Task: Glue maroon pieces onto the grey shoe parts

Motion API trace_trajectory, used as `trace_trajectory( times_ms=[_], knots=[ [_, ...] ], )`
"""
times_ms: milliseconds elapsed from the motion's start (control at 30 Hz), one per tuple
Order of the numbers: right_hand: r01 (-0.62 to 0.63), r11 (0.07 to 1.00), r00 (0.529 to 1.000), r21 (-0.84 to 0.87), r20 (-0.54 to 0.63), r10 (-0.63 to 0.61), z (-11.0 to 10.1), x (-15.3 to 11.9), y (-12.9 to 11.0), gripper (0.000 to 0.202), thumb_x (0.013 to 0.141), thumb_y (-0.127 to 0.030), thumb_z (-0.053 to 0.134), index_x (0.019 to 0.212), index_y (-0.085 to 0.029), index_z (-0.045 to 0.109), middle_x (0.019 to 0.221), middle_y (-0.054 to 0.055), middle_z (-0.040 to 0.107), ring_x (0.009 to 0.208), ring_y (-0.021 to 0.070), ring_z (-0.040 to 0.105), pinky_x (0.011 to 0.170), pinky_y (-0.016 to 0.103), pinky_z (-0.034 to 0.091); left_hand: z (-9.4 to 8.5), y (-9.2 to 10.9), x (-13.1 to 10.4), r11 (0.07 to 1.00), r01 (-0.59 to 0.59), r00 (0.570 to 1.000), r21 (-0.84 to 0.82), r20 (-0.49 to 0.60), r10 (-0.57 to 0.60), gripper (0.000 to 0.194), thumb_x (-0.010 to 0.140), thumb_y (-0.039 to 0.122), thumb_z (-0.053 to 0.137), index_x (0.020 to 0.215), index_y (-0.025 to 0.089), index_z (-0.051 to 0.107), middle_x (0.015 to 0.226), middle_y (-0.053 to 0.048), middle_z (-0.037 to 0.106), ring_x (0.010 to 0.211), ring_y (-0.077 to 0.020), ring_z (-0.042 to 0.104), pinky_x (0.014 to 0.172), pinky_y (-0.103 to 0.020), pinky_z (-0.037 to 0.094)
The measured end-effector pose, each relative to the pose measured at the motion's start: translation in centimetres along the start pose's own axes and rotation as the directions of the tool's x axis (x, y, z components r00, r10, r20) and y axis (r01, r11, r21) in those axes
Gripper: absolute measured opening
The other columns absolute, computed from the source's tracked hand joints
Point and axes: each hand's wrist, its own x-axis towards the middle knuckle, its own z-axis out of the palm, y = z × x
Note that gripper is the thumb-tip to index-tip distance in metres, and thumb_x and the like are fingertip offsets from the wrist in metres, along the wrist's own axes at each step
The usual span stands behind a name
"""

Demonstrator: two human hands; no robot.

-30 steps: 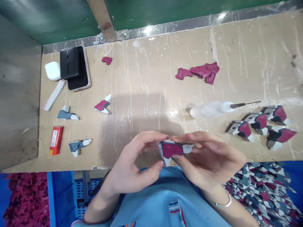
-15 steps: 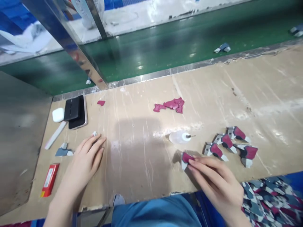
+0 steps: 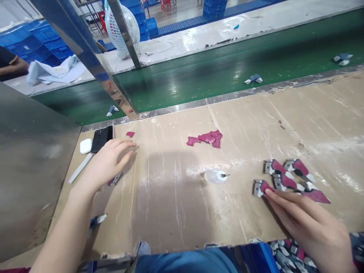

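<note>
My right hand (image 3: 309, 218) has its thumb and fingers closed on a small maroon, grey and dark-blue piece (image 3: 259, 188), which rests on the worktable. Several like pieces (image 3: 280, 167) lie just beyond and beside it; the hand partly covers one. My left hand (image 3: 112, 161) hovers at the left with its fingers stretched, holding nothing visible. Near its fingertips is a small maroon patch (image 3: 130, 134), and under its palm side lies a partly hidden piece (image 3: 115, 179). More maroon patches (image 3: 210, 138) lie overlapping mid-table. A clear squeeze bottle (image 3: 215, 176) with a thin nozzle lies on its side.
A green conveyor belt (image 3: 184, 83) with scattered blue-grey pieces (image 3: 254, 79) runs along the far edge. A metal post (image 3: 96, 68) stands at the left. A black case (image 3: 101, 138), a white case (image 3: 85, 146) and a pale stick (image 3: 80, 168) lie left. A bin of pieces (image 3: 284, 254) sits lower right.
My right hand has moved right, bringing its piece beside the other maroon ones. My left hand has moved forward towards the single maroon patch. The view has tilted up.
</note>
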Motion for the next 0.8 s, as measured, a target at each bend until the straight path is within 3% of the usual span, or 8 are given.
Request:
trace_trajectory(
  times_ms=[133,233,300,400,500,567,667,800],
  knots=[
    [-0.079,0.986,0.996,-0.147,-0.056,0.072,-1.3,0.0,0.3,0.035,0.097,-0.01,0.077,0.128,-0.026,0.076,0.093,0.006,0.08,0.071,0.026,0.075,0.064,0.04,0.057,0.4,0.6,0.9,0.995,-0.09,0.995,-0.037,0.041,0.091,0.054,0.107,0.05,0.04,0.125,0.016,0.078,0.134,-0.019,0.08,0.132,-0.0411,0.072,0.117,-0.066,0.057],
    [-0.188,0.979,0.973,-0.073,-0.147,0.176,-2.6,1.8,0.7,0.022,0.099,-0.015,0.075,0.116,-0.029,0.077,0.093,0.005,0.079,0.074,0.0245,0.074,0.068,0.038,0.058,1.1,1.2,0.2,0.984,-0.153,0.985,-0.086,0.069,0.159,0.056,0.109,0.054,0.04,0.124,0.017,0.079,0.132,-0.017,0.082,0.127,-0.0405,0.075,0.113,-0.065,0.06],
    [-0.277,0.961,0.953,0.026,-0.119,0.278,-2.4,4.6,1.9,0.011,0.105,-0.025,0.069,0.11,-0.029,0.077,0.093,0.004,0.08,0.076,0.0224,0.074,0.067,0.035,0.057,1.6,1.6,-0.8,0.975,-0.195,0.977,-0.103,0.072,0.202,0.055,0.111,0.054,0.04,0.124,0.018,0.08,0.131,-0.016,0.083,0.124,-0.0386,0.078,0.11,-0.063,0.063],
    [-0.373,0.926,0.927,0.054,0.066,0.369,1.3,11.5,5.3,0.029,0.109,-0.039,0.053,0.117,-0.025,0.078,0.104,0.011,0.082,0.095,0.0279,0.077,0.083,0.041,0.062,2.3,2.8,-3.0,0.957,-0.257,0.965,-0.134,0.023,0.262,0.047,0.112,0.048,0.043,0.124,0.021,0.08,0.128,-0.013,0.084,0.119,-0.0337,0.081,0.104,-0.053,0.069],
    [-0.422,0.907,0.89,0.019,0.202,0.409,8.4,19.8,9.4,0.042,0.104,-0.023,0.053,0.142,-0.016,0.071,0.149,0.02,0.071,0.137,0.0357,0.067,0.114,0.051,0.056,3.0,4.3,-5.8,0.943,-0.277,0.959,-0.187,-0.115,0.259,0.037,0.112,0.035,0.046,0.124,0.027,0.079,0.126,-0.008,0.086,0.118,-0.0279,0.083,0.102,-0.044,0.07],
    [-0.472,0.881,0.856,0.005,0.241,0.457,12.9,24.5,11.5,0.049,0.103,-0.017,0.055,0.15,-0.009,0.064,0.164,0.025,0.058,0.152,0.0395,0.055,0.123,0.057,0.049,3.5,5.2,-8.1,0.943,-0.244,0.962,-0.226,-0.178,0.206,0.034,0.111,0.03,0.049,0.128,0.032,0.078,0.128,-0.005,0.085,0.12,-0.0247,0.083,0.106,-0.039,0.069],
    [-0.571,0.821,0.794,0.005,0.256,0.551,17.0,28.5,13.1,0.047,0.106,-0.034,0.071,0.149,-0.016,0.063,0.159,0.019,0.06,0.144,0.037,0.061,0.118,0.061,0.055,4.2,6.0,-11.9,0.945,-0.119,0.979,-0.306,-0.192,0.062,0.033,0.109,0.03,0.055,0.132,0.036,0.079,0.131,-0.003,0.085,0.121,-0.0243,0.083,0.109,-0.034,0.067],
    [-0.653,0.752,0.74,0.088,0.286,0.609,17.6,29.8,13.9,0.038,0.111,-0.041,0.065,0.141,-0.017,0.066,0.145,0.012,0.066,0.126,0.0264,0.07,0.107,0.05,0.062,4.9,6.0,-16.5,0.921,0.038,0.981,-0.388,-0.163,-0.109,0.03,0.105,0.035,0.063,0.126,0.038,0.084,0.12,-0.002,0.089,0.111,-0.0276,0.086,0.098,-0.031,0.072]
  ],
)
